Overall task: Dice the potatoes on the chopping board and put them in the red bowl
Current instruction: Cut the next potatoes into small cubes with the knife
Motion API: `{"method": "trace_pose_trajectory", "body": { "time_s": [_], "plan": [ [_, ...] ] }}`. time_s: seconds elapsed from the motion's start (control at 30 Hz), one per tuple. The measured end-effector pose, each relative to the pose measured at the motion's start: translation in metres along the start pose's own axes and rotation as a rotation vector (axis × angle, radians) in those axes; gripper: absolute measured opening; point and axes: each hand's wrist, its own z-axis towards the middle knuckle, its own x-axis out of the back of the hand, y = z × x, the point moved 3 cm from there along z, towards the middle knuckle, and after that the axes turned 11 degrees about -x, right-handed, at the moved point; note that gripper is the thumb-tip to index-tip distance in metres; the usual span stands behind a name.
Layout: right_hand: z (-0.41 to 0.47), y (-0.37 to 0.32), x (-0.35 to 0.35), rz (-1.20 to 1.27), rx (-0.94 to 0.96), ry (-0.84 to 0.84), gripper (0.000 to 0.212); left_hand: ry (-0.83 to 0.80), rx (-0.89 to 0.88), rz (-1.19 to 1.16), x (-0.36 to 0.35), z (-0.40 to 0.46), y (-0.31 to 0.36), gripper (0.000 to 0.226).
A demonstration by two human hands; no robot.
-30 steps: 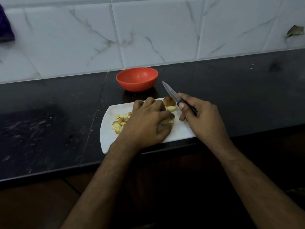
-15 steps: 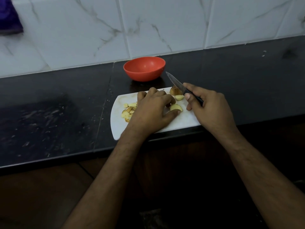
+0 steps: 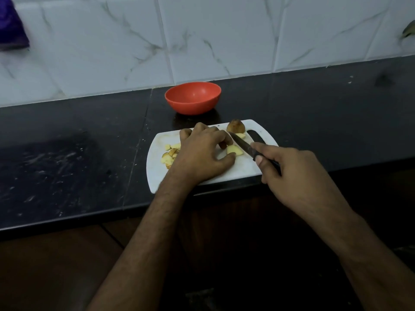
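- Left hand (image 3: 202,153) on chopping board (image 3: 224,173); fingers (image 3: 224,143) and thumb curled round potato piece (image 3: 233,150), pinning it down.
- Right hand (image 3: 298,176) gripping knife (image 3: 243,145), blade tip touching that piece.
- Diced bits (image 3: 169,154) left of left hand; unpeeled chunk (image 3: 235,126) at board's far edge.
- Red bowl (image 3: 193,97) on table (image 3: 67,153) behind board.

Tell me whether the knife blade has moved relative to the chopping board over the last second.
Yes. The knife has swung down from pointing toward the red bowl to lying low over the chopping board.
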Motion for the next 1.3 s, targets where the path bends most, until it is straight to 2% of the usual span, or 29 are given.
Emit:
{"method": "trace_pose_trajectory", "body": {
  "time_s": [0.53, 0.73, 0.97, 1.2, 1.3],
  "plan": [
    [0.003, -0.035, 0.01, -0.422, 0.002, -0.147, 0.037, 0.01, -0.017, -0.003, 0.0, 0.001, -0.002, 0.027],
    [0.013, -0.033, 0.012, -0.381, -0.028, -0.192, 0.029, 0.013, 0.012, 0.014, -0.001, 0.001, 0.0, 0.025],
    [-0.015, -0.025, 0.021, -0.444, -0.001, -0.198, 0.038, -0.006, 0.03, 0.039, -0.001, 0.002, 0.001, 0.027],
    [-0.032, -0.024, 0.02, -0.321, -0.011, -0.113, 0.035, 0.027, 0.015, 0.046, 0.006, -0.007, 0.004, 0.038],
    [-0.032, -0.028, 0.022, -0.252, -0.019, -0.063, 0.038, 0.039, 0.025, 0.029, 0.01, -0.009, 0.006, 0.032]
  ]
}}
